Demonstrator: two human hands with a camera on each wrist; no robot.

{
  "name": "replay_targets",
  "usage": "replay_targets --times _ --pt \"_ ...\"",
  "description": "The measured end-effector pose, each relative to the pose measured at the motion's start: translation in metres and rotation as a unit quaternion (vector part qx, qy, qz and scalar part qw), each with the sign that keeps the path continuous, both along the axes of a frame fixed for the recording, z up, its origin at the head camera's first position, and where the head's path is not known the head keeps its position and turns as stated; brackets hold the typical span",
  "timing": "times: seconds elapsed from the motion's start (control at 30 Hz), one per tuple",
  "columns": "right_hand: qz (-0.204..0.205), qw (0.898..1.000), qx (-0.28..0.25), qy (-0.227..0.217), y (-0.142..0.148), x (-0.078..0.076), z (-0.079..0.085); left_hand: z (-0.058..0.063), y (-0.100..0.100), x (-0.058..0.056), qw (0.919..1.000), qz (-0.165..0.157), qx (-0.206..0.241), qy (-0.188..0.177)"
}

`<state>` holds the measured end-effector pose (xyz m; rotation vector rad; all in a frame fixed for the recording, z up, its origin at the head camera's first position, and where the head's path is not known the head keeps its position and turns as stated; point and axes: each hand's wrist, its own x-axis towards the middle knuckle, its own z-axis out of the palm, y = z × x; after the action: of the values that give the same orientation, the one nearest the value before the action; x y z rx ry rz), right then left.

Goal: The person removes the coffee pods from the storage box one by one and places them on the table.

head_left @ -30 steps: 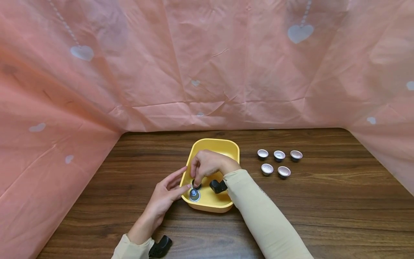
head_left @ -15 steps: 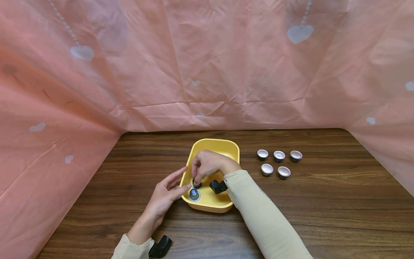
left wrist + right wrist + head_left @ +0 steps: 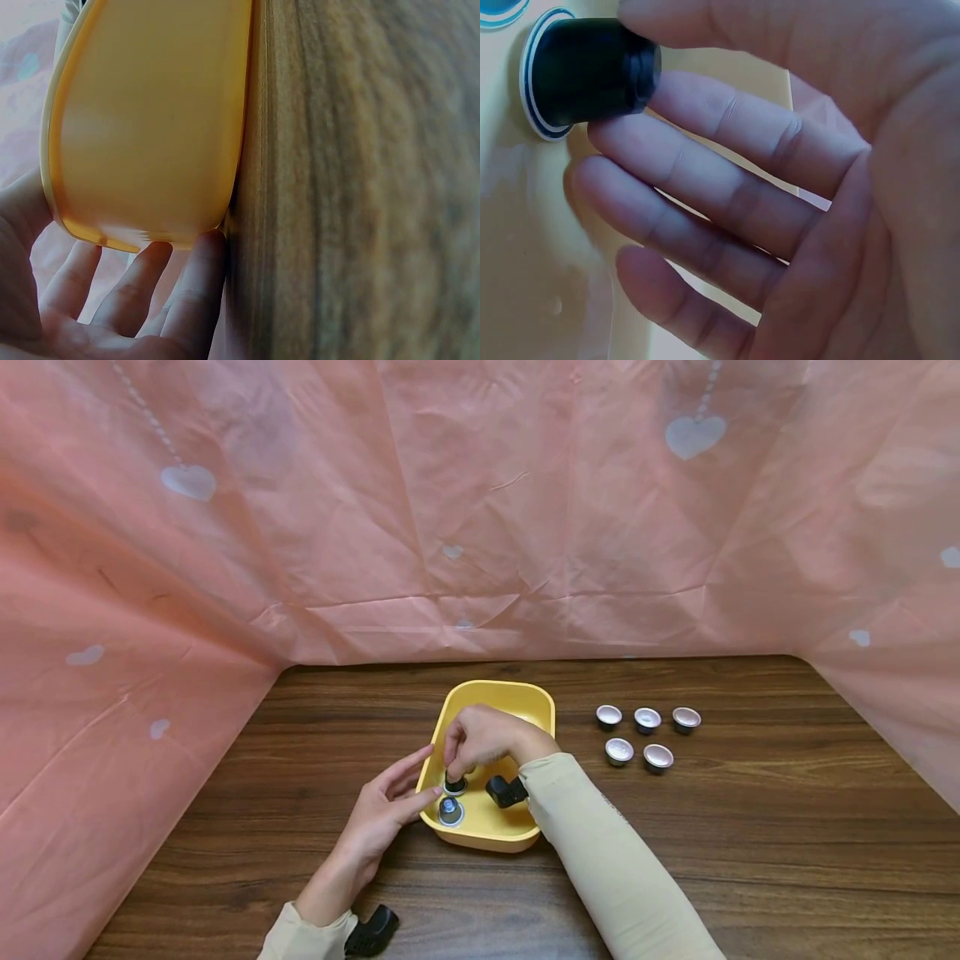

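A yellow tub (image 3: 495, 822) stands on the table with two coffee capsules inside, near its front left corner. My right hand (image 3: 483, 739) reaches into it and pinches a dark coffee capsule (image 3: 585, 71) between thumb and fingers. That capsule has its silver rim down on the tub's floor. Just in front of it sits a grey-blue capsule (image 3: 450, 811), also rim down, touched by neither hand. At the tub's left side, my left hand (image 3: 378, 814) grips the wall, thumb over the rim and fingertips on the outside, as the left wrist view shows.
Right of the tub, several capsules stand lid up in two rows, among them a front one (image 3: 658, 758) and a back one (image 3: 609, 717). Pink sheeting (image 3: 525, 527) encloses the back and sides of the wooden table (image 3: 750, 843).
My right fingertips have shifted slightly at the dark capsule, and more of it shows below them. The left hand, the tub and the capsules on the table stay in place.
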<state>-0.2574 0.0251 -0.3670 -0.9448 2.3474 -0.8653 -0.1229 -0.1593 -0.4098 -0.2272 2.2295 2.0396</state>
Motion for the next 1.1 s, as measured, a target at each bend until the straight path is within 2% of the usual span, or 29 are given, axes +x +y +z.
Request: replay_targets --times 0.53,0.8,1.1 --pt "-0.029 1.000 0.008 -0.003 0.0013 -0.0051 -0.0024 0.0002 0.0004 0.0001 1.0000 -0.002 0.001 0.001" --pt "-0.061 0.997 0.013 0.034 0.0049 -0.0080 -0.0025 0.0004 0.0010 -0.0005 1.0000 0.000 0.002 0.003" --pt "-0.078 0.996 0.002 0.042 0.0048 -0.0078 -0.0029 0.0000 0.0015 -0.0005 1.0000 -0.002 0.007 0.005"
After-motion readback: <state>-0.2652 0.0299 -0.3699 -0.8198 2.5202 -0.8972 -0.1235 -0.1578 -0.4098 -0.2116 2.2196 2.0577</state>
